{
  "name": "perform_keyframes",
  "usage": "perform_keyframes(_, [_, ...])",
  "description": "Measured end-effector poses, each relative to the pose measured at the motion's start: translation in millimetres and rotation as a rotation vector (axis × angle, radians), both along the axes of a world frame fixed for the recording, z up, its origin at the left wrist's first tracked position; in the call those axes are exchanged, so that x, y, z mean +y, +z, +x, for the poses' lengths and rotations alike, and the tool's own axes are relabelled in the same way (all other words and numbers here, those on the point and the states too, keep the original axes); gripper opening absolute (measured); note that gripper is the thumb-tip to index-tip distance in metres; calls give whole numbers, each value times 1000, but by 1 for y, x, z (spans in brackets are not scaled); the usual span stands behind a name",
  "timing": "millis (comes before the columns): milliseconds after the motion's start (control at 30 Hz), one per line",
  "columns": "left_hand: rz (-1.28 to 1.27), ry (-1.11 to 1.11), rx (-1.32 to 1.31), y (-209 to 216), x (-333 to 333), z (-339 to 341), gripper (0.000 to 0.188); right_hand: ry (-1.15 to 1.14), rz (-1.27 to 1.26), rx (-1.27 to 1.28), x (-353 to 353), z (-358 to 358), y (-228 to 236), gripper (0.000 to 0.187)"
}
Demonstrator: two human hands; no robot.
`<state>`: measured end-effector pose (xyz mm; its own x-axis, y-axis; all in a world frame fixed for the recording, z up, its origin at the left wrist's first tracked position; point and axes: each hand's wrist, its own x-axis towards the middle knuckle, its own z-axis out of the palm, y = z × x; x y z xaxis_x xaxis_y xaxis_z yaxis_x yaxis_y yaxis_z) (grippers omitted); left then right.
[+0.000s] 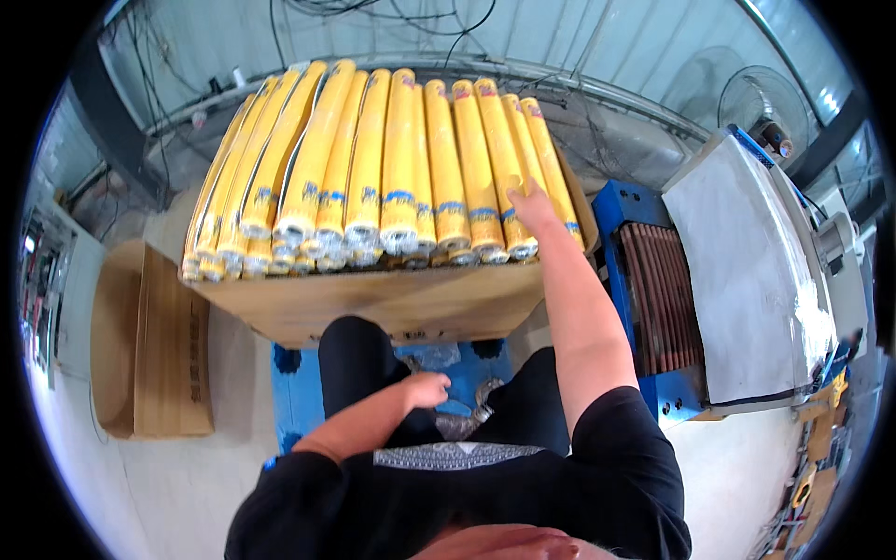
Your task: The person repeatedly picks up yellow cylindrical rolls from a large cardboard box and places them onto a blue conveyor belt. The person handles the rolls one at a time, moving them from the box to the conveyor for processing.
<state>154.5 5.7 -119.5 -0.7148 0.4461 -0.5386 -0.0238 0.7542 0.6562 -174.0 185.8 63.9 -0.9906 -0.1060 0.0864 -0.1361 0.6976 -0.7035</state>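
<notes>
Long yellow rolls (373, 149) with blue marks near their near ends lie piled side by side in a large open cardboard box (373, 303). My right hand (532, 207) reaches out to the right part of the pile. Its fingers bend over one yellow roll (500, 154), with the thumb on the left; the fingertips are partly hidden. Over my lap, my left hand (427, 389) is closed, well away from the rolls. Whatever it may hold is hidden.
An empty-looking open carton (173, 345) stands on the floor at left. On the right is a blue machine (621, 205) with brown rollers and a pale sheet-covered top (747, 271). A fan (765, 107) stands behind it. Beneath me is a blue platform (299, 397).
</notes>
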Motion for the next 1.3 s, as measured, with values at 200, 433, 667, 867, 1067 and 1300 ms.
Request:
perform_keyframes(200, [38,79,-86,4,-11,-4,43,135,91,117,-21,-42,-15,72])
perform_keyframes(433, [0,54,-173,5,-2,-19,41,283,219,-41,-26,-44,3,74])
perform_keyframes(667, [-9,134,-152,-7,2,-17,45,97,188,143,-12,-8,-21,67])
perform_keyframes(867, [-40,87,-3,-26,-20,-2,45,-148,-198,292,70,141,-66,61])
perform_keyframes(1067, [-124,6,41,-24,-20,0,41,-392,-994,-54,122,249,-123,40])
perform_keyframes(1300, [-102,46,54,3,-1,2,42,-534,-1669,-208,166,244,-125,34])
